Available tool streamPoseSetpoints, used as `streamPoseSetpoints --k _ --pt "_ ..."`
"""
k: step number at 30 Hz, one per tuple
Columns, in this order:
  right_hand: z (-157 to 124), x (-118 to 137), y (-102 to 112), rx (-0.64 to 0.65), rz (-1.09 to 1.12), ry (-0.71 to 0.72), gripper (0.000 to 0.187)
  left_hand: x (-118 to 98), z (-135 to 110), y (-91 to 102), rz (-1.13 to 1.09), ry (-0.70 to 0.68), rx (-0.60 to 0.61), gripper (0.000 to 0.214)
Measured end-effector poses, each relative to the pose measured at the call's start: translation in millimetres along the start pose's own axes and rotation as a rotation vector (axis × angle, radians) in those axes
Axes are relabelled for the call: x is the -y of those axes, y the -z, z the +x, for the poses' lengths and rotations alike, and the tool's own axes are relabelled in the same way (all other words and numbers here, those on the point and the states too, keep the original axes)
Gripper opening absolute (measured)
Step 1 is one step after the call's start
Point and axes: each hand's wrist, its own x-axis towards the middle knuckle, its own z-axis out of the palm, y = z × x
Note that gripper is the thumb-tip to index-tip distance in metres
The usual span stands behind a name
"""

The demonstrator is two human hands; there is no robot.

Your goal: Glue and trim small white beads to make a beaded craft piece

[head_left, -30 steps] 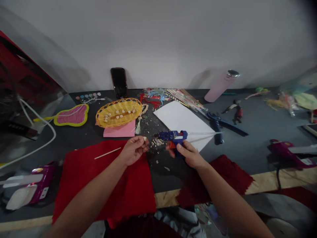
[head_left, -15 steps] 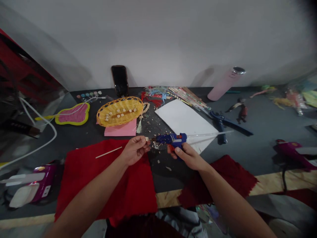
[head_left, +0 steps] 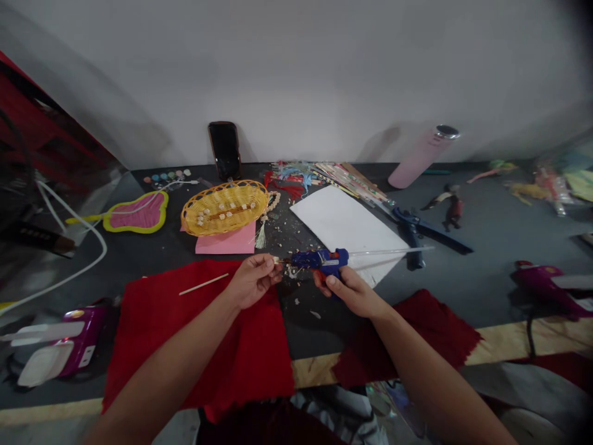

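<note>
My right hand (head_left: 354, 290) is wrapped round the handle of a blue glue gun (head_left: 319, 259), its nozzle pointing left. A long clear glue stick (head_left: 389, 251) juts from the gun's back end. Between thumb and fingers, my left hand (head_left: 254, 279) pinches a small cream-coloured piece (head_left: 276, 260), right at the nozzle tip; whether the two touch I cannot tell. Below the left hand lies a red cloth (head_left: 199, 340) with a thin wooden stick (head_left: 204, 284) on it. Beyond, a yellow woven basket (head_left: 225, 225) holds several small pale pieces.
White board (head_left: 347, 222) lies behind the gun, with blue-handled pliers (head_left: 430, 230) to its right. A pink bottle (head_left: 421, 157) and a phone (head_left: 225, 151) stand by the wall. Purple devices sit at left (head_left: 83, 340) and right (head_left: 551, 287). Crumbs (head_left: 287, 235) litter the dark table.
Almost nothing differs. Both hands hold the same things in nearly the same place, with only a very slight shift of the glue gun.
</note>
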Motion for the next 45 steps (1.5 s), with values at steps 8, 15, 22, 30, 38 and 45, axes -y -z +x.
streamPoseSetpoints --k 8,15,22,30,38,45 --pt "0.2 -0.8 0.7 -0.006 -0.019 -0.009 0.038 0.1 0.5 0.2 0.019 0.005 -0.013 0.016" --pt "-2.3 -5.2 1.0 -0.021 -0.012 -0.025 0.038 0.8 0.3 0.8 0.01 -0.007 0.004 0.015" --pt "-2.2 -6.2 1.8 -0.039 -0.01 -0.021 0.038 0.2 0.2 -0.5 0.02 0.0 -0.01 0.017" --pt "-1.7 -5.9 1.4 -0.026 0.003 -0.026 0.038 -0.6 -0.1 -2.3 0.001 -0.007 -0.035 0.016" --pt "-2.4 -5.0 1.6 -0.014 -0.011 -0.039 0.037 -0.1 0.3 -2.7 0.007 -0.016 -0.059 0.017" --pt "-3.1 -7.9 1.9 -0.01 0.017 -0.041 0.037 0.5 0.4 -2.1 0.018 -0.019 -0.047 0.016"
